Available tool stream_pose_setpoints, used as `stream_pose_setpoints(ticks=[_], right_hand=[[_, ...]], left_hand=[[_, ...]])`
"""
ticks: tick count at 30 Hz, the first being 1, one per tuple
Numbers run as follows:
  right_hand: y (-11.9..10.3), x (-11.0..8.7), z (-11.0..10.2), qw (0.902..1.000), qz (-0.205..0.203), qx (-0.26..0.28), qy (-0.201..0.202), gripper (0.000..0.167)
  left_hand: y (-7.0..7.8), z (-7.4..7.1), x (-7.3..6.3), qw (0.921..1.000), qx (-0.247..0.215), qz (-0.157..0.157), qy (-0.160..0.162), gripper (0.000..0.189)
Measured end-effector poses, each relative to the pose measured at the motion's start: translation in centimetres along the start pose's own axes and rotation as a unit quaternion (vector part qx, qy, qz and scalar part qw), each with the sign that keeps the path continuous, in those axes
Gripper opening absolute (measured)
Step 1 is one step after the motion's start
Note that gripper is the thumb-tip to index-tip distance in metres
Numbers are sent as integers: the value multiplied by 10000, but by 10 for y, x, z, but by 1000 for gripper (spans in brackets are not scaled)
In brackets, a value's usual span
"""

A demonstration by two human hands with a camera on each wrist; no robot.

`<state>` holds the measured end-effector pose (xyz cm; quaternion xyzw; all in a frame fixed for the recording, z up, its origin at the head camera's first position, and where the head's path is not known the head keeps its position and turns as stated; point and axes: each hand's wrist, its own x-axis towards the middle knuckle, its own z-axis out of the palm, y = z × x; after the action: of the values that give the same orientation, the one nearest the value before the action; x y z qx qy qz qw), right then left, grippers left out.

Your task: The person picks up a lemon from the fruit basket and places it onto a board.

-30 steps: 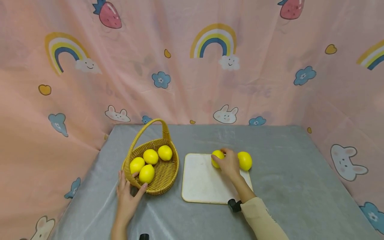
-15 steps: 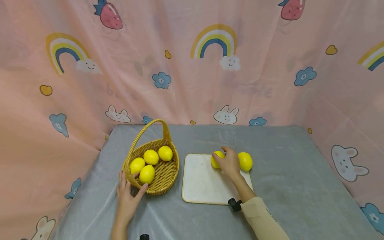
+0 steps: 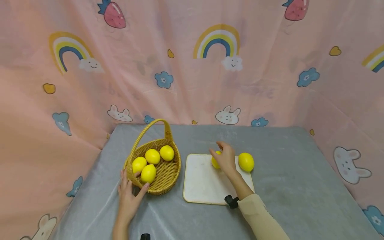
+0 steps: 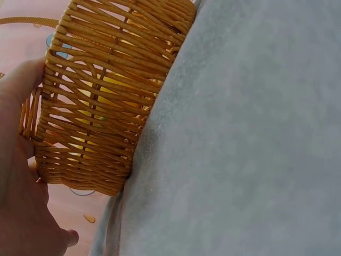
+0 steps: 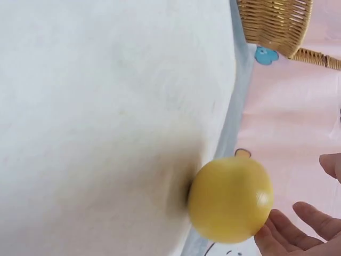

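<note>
A yellow wicker basket with a tall handle stands on the left, with several lemons inside. My left hand grips its near left rim; one finger shows inside the basket, and the left wrist view has the thumb on the rim. One lemon rests on the white board. Over it in the head view is my right hand, fingers and thumb spread apart. From the right wrist, the fingertips are beside the lemon, and the thumb stands clear of it. Whether a fingertip touches it I cannot tell.
Another lemon lies at the board's far right corner. Grey cloth covers the table, and a pink printed curtain hangs behind and at both sides. A black wrist camera sits at the right sleeve.
My right hand has loosened from the lemon on the board, its fingers lifting and spreading. The left hand and the basket keep their place; the head view shifts slightly.
</note>
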<state>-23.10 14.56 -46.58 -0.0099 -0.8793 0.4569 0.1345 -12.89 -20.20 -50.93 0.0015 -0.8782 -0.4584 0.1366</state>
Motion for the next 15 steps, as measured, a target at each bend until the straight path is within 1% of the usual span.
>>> stream_pose_setpoints(ticks=[6, 10, 15], right_hand=[[-14, 5, 14, 9989, -407, 229, -9, 45], [-26, 6, 29, 9963, -710, 468, -77, 42], [-47, 4, 51, 9914, -1027, 747, -326, 39]], left_hand=[[-2, 0, 0, 9999, -52, 100, 48, 55], [-3, 1, 0, 9998, -58, 183, 95, 55], [-5, 3, 0, 9995, 3, 279, 158, 54]])
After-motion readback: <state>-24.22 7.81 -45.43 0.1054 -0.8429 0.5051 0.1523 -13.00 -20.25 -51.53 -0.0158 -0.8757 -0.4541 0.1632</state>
